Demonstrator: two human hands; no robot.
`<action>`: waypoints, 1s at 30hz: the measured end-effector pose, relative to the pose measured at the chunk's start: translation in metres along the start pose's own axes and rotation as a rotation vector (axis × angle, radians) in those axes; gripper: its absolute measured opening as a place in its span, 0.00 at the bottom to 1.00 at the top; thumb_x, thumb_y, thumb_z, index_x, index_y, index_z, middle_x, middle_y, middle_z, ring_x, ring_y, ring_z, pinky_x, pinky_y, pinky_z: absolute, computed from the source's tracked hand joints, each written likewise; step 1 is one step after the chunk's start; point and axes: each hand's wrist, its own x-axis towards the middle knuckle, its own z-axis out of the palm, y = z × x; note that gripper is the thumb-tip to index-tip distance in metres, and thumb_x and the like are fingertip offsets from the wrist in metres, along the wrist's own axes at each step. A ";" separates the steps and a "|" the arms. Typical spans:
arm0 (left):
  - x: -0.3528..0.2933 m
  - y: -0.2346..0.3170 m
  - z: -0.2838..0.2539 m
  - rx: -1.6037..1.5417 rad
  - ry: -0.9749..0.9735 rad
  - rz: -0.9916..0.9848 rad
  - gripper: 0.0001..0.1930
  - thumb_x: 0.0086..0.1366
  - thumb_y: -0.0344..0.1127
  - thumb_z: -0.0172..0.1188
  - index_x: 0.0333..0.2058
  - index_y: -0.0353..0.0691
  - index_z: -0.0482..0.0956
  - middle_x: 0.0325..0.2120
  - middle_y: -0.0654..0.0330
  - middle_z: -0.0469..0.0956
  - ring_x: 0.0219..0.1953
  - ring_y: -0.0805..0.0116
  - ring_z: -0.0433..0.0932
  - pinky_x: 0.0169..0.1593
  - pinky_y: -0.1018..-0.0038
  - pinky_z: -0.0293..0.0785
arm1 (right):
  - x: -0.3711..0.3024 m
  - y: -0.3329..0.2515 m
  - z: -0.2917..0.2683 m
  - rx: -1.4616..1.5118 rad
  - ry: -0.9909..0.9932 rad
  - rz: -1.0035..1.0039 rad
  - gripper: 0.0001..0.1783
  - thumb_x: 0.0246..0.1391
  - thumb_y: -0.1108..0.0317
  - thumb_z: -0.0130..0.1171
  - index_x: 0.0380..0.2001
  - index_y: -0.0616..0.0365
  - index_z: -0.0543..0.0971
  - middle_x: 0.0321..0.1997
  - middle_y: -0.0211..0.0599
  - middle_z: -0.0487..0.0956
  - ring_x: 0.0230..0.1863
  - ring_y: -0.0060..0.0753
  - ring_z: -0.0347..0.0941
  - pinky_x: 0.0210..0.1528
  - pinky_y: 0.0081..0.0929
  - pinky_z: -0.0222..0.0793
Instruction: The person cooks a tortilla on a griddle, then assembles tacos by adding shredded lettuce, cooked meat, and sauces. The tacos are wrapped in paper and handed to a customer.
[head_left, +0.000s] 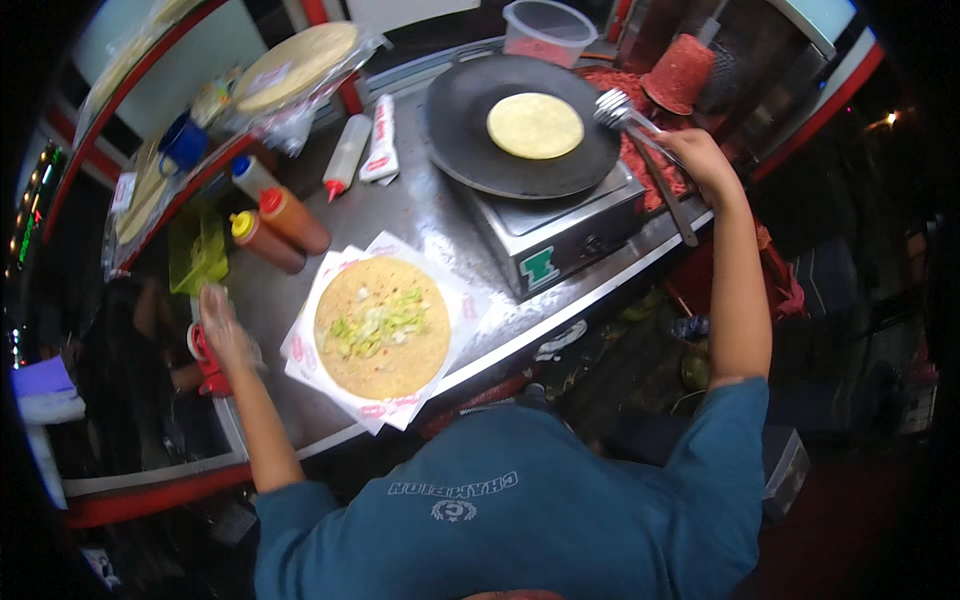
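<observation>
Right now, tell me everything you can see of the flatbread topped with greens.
The flatbread is round, thin and tan, with darker specks. It lies flat, shredded pale-green leaves heaped loosely at its middle. Overlapping white paper sheets with red print lie beneath it, near the front edge of the metal counter. The left hand is left of it, not touching.

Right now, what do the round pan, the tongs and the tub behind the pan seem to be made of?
Round pan: likely dark metal, perhaps iron or coated, dull black with a faint sheen. Tongs: probably polished steel, silvery with bright highlights. Tub: likely plastic, smooth and cloudy, letting light through.
</observation>
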 end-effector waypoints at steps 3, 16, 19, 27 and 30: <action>-0.108 0.090 0.057 -0.297 -0.094 -0.043 0.36 0.73 0.41 0.59 0.73 0.36 0.56 0.71 0.49 0.62 0.70 0.55 0.67 0.71 0.57 0.62 | 0.055 -0.025 0.006 0.083 -0.237 0.093 0.21 0.64 0.49 0.64 0.31 0.57 0.86 0.20 0.24 0.78 0.17 0.14 0.65 0.17 0.20 0.56; -0.372 0.187 0.242 -0.032 -1.143 -0.583 0.44 0.69 0.69 0.56 0.62 0.29 0.73 0.49 0.51 0.82 0.51 0.65 0.82 0.60 0.68 0.75 | 0.145 -0.025 -0.033 0.100 -0.118 -0.831 0.21 0.69 0.54 0.59 0.56 0.58 0.81 0.32 0.35 0.82 0.26 0.25 0.77 0.30 0.28 0.74; -0.397 0.177 0.241 0.032 -1.156 -0.793 0.39 0.73 0.67 0.50 0.62 0.32 0.74 0.51 0.50 0.82 0.55 0.64 0.80 0.62 0.66 0.73 | 0.174 0.045 -0.058 0.131 -0.229 -0.484 0.18 0.73 0.56 0.52 0.55 0.55 0.81 0.25 0.31 0.77 0.17 0.23 0.71 0.19 0.25 0.67; -0.372 0.171 0.238 0.793 -1.310 -0.640 0.33 0.77 0.63 0.44 0.62 0.41 0.77 0.56 0.52 0.81 0.59 0.57 0.79 0.63 0.64 0.71 | 0.232 0.085 0.044 0.267 -0.319 0.058 0.26 0.74 0.52 0.49 0.33 0.67 0.80 0.22 0.43 0.80 0.15 0.32 0.72 0.15 0.36 0.64; -0.366 0.168 0.233 0.978 -1.249 -0.513 0.29 0.78 0.60 0.44 0.63 0.46 0.76 0.59 0.50 0.79 0.61 0.50 0.77 0.63 0.63 0.72 | 0.263 0.077 0.082 0.267 -0.292 0.034 0.28 0.71 0.48 0.54 0.34 0.67 0.81 0.25 0.44 0.82 0.17 0.35 0.75 0.17 0.37 0.69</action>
